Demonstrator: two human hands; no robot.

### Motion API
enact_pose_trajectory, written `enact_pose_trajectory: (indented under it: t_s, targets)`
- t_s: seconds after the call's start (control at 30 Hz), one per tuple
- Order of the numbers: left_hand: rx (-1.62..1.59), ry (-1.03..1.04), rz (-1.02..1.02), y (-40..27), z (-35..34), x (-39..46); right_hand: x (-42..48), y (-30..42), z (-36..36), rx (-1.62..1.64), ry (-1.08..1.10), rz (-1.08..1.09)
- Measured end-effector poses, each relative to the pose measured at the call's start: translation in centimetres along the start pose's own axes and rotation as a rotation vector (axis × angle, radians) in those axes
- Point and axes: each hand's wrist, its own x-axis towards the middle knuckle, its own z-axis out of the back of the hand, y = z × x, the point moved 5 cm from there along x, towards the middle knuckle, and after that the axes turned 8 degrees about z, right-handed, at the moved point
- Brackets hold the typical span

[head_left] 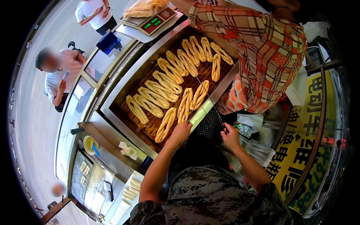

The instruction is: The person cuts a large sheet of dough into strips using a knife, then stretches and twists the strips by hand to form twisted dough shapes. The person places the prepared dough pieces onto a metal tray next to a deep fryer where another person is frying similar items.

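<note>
My right hand point(231, 136) grips the dark handle of long, thin metal tongs point(208, 96). Their tips reach over the fryer to one of the twisted fried dough sticks point(187, 62). My left hand point(181, 131) is curled at the near rim of the fryer, just below a dough stick point(185, 105); a thin rod seems to rise beside it, but its grip is hidden. The rectangular metal fryer point(132, 73) has a brown slotted rack. Pale golden looped dough sticks point(153, 98) lie there in a long slanting row, with several more along the near side.
A person in a plaid shirt point(253, 47) stands close on the right. Beyond the fryer sits a digital scale point(150, 24) bearing a bag of fried dough point(143, 8). At lower left are a bowl point(89, 144), a scraper point(108, 189) and raw dough strips point(130, 191). Two people stand outside the glass.
</note>
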Motion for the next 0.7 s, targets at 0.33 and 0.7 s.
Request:
enact_pose_trajectory:
  t_s: [0.33, 0.7]
  targets:
    - [0.389, 0.035, 0.23, -1.2, -0.2, 10.4, -1.4, -3.9, 2.3, 0.009, -0.091, -0.134]
    - [-1.098, 0.64, 0.631, 2.1, 2.9, 0.3, -2.1, -5.7, 3.6, -0.039, -0.079, -0.215]
